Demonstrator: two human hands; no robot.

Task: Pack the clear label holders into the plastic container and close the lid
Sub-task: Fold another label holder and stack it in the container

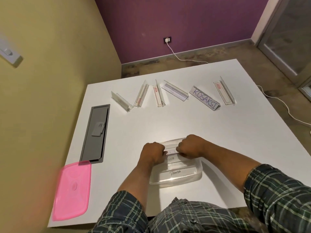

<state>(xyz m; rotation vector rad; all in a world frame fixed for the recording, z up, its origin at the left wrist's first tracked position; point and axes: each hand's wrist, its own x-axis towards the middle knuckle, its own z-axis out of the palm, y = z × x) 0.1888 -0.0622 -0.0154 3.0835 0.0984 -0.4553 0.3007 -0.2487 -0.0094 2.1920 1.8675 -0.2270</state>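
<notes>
Gripping one clear label holder (172, 151) between them, the left hand (153, 153) and right hand (191, 146) are both clenched on its ends over the plastic container (198, 175) on the white counter (168, 121). Two holders already lie inside, one reading PANDA (178, 173). Six more holders (204, 98) stand in a row farther back. The pink lid (71, 190) lies at the counter's left edge.
</notes>
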